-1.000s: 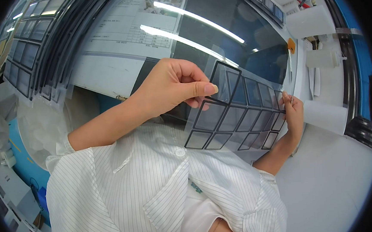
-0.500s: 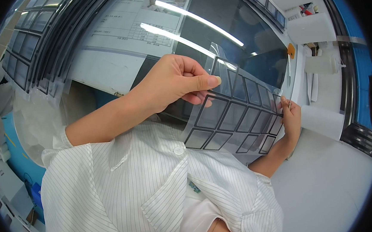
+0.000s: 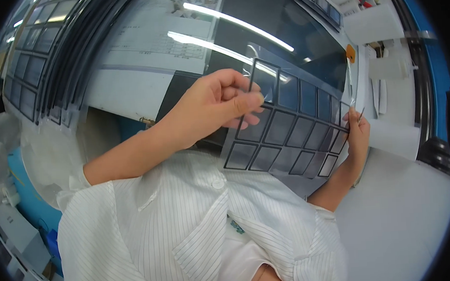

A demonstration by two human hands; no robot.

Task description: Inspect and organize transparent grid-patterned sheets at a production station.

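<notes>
A clear plastic sheet with rows of black-outlined rectangular frames [image 3: 281, 128] is held up in front of my chest, tilted. My left hand [image 3: 217, 107] pinches its left edge, thumb on the near side and some fingertips behind, showing through the film. At the sheet's right edge, my right hand [image 3: 358, 131] grips it with closed fingers. A thin pointed strip sticks up beside those fingers; I cannot make out what it is. Beyond the sheet lies a dark glossy work surface [image 3: 279, 22] with bright light reflections.
A thick stack of similar black-framed sheets [image 3: 68, 57] stands at the far left. Printed papers [image 3: 160, 33] lie under the glossy surface. An orange-handled tool [image 3: 350, 53] rests at the right edge, near white paper rolls [image 3: 392, 139]. A whitish bin [image 3: 52, 163] is at the lower left.
The sheet has turned a little more toward me and its lower edge has risen slightly. Both hands keep hold; my right hand has shifted slightly to the right.
</notes>
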